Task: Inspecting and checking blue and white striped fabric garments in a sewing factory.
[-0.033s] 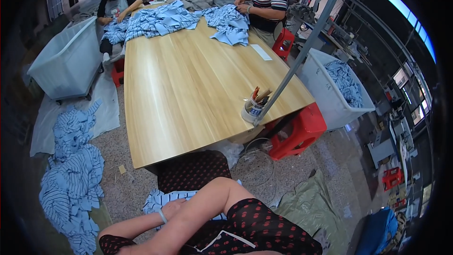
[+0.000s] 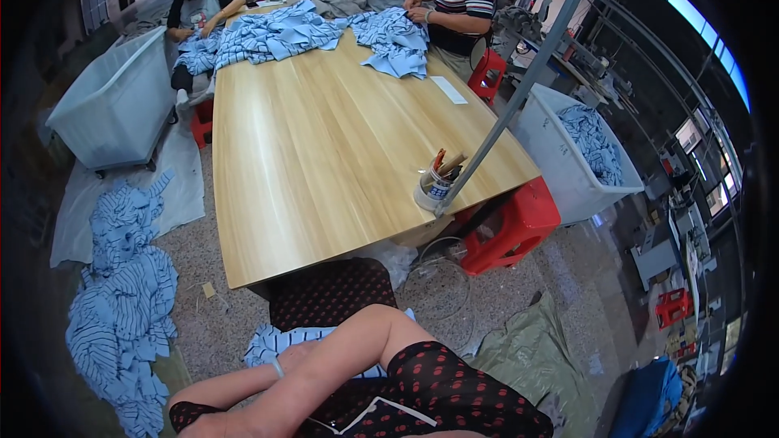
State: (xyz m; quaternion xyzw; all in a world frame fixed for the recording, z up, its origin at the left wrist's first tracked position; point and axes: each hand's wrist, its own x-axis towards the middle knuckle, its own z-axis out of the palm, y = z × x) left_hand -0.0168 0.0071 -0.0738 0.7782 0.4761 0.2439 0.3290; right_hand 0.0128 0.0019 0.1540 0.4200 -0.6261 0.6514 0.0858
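Note:
My bare arms are crossed low in the view, the right forearm lying over the left. My left hand (image 2: pixel 299 354), with a pale band at its wrist, is over blue striped cloth (image 2: pixel 272 342) on my lap; the right forearm hides its fingers. Close to my left elbow and the dark patterned sleeve is my right hand (image 2: pixel 199 423), cut off by the lower edge, its fingers not readable. Dark fabric with red dots (image 2: pixel 324 296) covers my legs under the table's near end.
A wooden table (image 2: pixel 324 154) extends ahead, bearing a tool cup (image 2: pixel 434 191) beside a metal pole (image 2: pixel 519 97) and blue garments (image 2: pixel 276 32). Garments (image 2: pixel 122 300) lie on the floor left. White bins (image 2: pixel 114 105) and red stools (image 2: pixel 515 227) flank the table; three people work at its far end.
My crossed arms stay almost in place, the right forearm shifting only slightly. A white-edged fold at my lap moves a little.

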